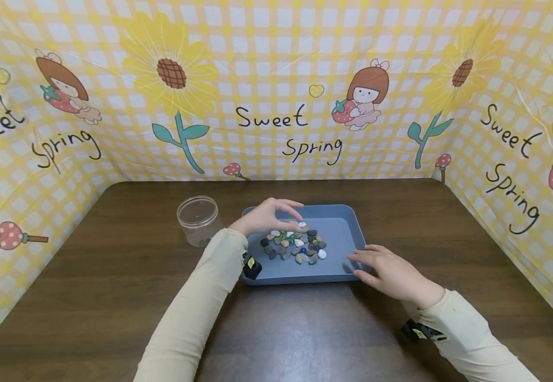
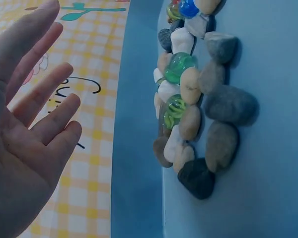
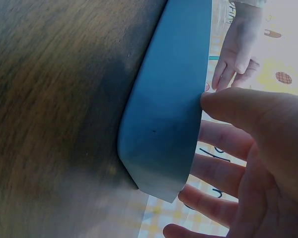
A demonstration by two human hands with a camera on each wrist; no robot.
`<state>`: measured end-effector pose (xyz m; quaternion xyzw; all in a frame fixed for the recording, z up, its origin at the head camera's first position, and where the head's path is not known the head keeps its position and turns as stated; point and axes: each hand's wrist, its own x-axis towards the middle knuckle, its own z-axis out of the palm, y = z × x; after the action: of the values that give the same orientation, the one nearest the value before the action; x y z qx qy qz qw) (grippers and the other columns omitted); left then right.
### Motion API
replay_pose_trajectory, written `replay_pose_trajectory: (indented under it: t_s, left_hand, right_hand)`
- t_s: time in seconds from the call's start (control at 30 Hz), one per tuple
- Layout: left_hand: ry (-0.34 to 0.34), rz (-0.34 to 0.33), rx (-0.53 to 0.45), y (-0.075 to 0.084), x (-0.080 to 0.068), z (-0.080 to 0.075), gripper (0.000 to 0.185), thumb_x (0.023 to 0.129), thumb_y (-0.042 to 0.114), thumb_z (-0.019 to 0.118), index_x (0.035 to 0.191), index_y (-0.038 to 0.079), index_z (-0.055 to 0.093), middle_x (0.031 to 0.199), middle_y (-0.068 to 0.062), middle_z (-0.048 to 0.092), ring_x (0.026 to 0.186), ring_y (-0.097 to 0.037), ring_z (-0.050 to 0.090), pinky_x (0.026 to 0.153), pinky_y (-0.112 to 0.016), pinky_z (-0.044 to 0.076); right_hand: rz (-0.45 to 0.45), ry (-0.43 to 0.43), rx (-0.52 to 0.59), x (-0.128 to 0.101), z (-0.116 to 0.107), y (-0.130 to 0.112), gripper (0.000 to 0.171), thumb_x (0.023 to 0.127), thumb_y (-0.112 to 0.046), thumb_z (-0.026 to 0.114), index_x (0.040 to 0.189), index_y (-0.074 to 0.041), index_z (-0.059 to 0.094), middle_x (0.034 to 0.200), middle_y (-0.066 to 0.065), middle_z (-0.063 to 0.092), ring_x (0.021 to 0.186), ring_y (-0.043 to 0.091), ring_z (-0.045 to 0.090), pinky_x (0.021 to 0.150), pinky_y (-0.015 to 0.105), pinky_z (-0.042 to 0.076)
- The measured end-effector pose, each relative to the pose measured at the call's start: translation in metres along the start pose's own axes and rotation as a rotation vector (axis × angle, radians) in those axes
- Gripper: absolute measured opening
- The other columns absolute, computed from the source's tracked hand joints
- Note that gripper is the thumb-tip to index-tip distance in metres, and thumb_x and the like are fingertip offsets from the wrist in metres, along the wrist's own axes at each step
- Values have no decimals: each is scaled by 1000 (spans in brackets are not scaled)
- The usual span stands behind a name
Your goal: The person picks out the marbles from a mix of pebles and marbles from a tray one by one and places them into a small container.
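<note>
A shallow blue-grey tray holds a cluster of smooth pebbles in grey, tan, white and black. Among them lie glass marbles, such as a clear green marble and a blue marble. My left hand hovers above the left part of the cluster, fingers spread and loosely bent, with nothing in its grasp. At the tray's near right corner is my right hand. Its thumb tip meets the rim in the right wrist view, and the other fingers extend loosely past the rim.
Left of the tray stands a clear round jar, with a few small dark things at its bottom, partly behind the left sleeve. Everything rests on a dark wooden table. A yellow checked cloth with printed figures walls in the back and sides.
</note>
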<state>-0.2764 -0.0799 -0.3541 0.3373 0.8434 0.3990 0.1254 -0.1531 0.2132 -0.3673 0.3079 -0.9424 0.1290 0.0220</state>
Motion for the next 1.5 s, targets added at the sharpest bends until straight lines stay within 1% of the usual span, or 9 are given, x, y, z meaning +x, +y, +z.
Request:
replay_pose_trajectory:
  t_s: [0.2, 0.43, 0.57, 0.7, 0.93, 1.0, 1.17, 1.33, 1.5]
  left_hand:
    - [-47, -16, -25, 1, 5, 2, 26, 84, 20, 70, 105, 4, 71, 142, -11, 47, 137, -25, 37, 107, -46, 38]
    - [-121, -29, -26, -5, 8, 6, 27, 84, 17, 69, 108, 4, 69, 144, -11, 45, 140, -25, 33, 112, -50, 29]
    - [-169, -47, -38, -9, 9, 10, 27, 84, 16, 70, 108, 6, 70, 146, -9, 42, 142, -23, 29, 111, -47, 32]
    - [-183, -43, -7, -11, 10, 13, 25, 84, 16, 69, 107, 7, 70, 147, -9, 41, 142, -23, 28, 110, -45, 34]
    - [-202, -70, 79, -13, 13, 18, 21, 84, 19, 70, 104, 13, 72, 147, -4, 41, 145, -24, 20, 115, -45, 25]
    - [-217, -68, 104, -13, 14, 20, 21, 83, 19, 70, 103, 14, 73, 148, -4, 41, 146, -25, 19, 115, -44, 25]
    - [-255, -86, 126, -13, 14, 24, 20, 82, 20, 71, 101, 15, 73, 149, -4, 37, 146, -25, 14, 118, -43, 19]
    - [-274, -104, 159, -15, 15, 26, 17, 82, 21, 71, 98, 19, 74, 151, -1, 35, 147, -25, 11, 119, -46, 12]
    - [-284, -102, 178, -16, 16, 27, 16, 82, 20, 71, 98, 19, 74, 151, -1, 35, 147, -25, 10, 119, -47, 9]
  right_hand:
    - [-2, 0, -7, 0, 0, 0, 36, 91, -21, 59, 122, -5, 61, 123, 16, 63, 120, 40, 52, 98, 51, 43]
    - [0, 5, 1, 0, 0, 0, 36, 90, -21, 60, 122, -5, 61, 122, 16, 63, 120, 40, 52, 98, 51, 44]
    - [1, 2, -4, 0, 0, 0, 36, 90, -21, 60, 122, -5, 61, 122, 16, 63, 120, 39, 51, 98, 51, 43]
    - [-10, 8, -14, 0, 0, 0, 35, 90, -20, 60, 121, -5, 62, 121, 16, 64, 119, 39, 52, 98, 51, 43]
    - [-10, 10, -17, 1, 0, 0, 35, 90, -21, 60, 122, -5, 61, 121, 15, 64, 119, 39, 52, 98, 51, 43]
    - [-1, 4, -13, 1, 0, 0, 36, 90, -21, 60, 122, -5, 61, 122, 15, 63, 120, 39, 52, 99, 51, 43]
    - [9, -3, -6, 0, 1, 0, 37, 90, -22, 60, 123, -6, 61, 123, 15, 63, 121, 39, 51, 98, 52, 43]
    - [13, -2, -4, 0, 2, 1, 37, 90, -23, 59, 123, -6, 61, 123, 15, 63, 121, 39, 51, 98, 52, 43]
    - [15, -4, -2, 0, 2, 1, 37, 90, -23, 59, 123, -6, 61, 124, 15, 63, 121, 39, 51, 99, 52, 43]
